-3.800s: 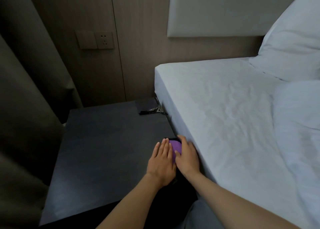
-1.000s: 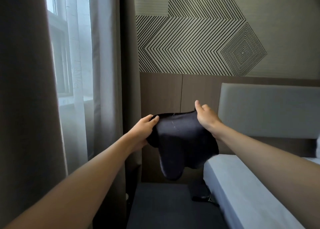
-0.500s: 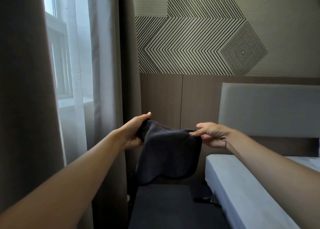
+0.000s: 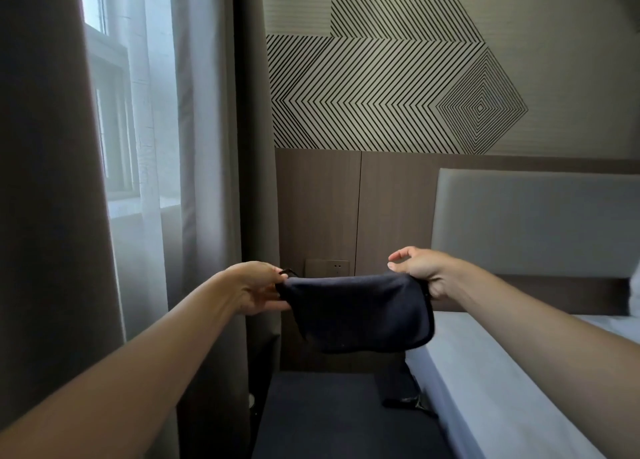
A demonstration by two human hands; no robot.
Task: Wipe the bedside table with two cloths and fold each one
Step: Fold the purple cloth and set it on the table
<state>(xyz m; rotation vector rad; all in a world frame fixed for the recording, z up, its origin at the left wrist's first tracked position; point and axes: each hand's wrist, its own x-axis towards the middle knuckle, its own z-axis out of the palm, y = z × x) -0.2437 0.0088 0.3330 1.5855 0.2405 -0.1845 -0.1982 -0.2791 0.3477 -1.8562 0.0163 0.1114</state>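
Mid-air, centre: cloth [image 4: 360, 311] stretched between 2 hands, left hand [image 4: 254, 290] pinching its left end, right hand [image 4: 420, 271] gripping its right end. Directly behind cloth, on wall panel: socket [image 4: 327, 268]. Below cloth: bedside table [image 4: 329, 420], between curtain [image 4: 214, 146] on left and bed [image 4: 502, 389] on right. On table's far right corner, against bed: small object [image 4: 401, 394], unclear. Behind bed, right of socket: headboard [image 4: 533, 223]. Far left, behind curtain: window [image 4: 104, 112].
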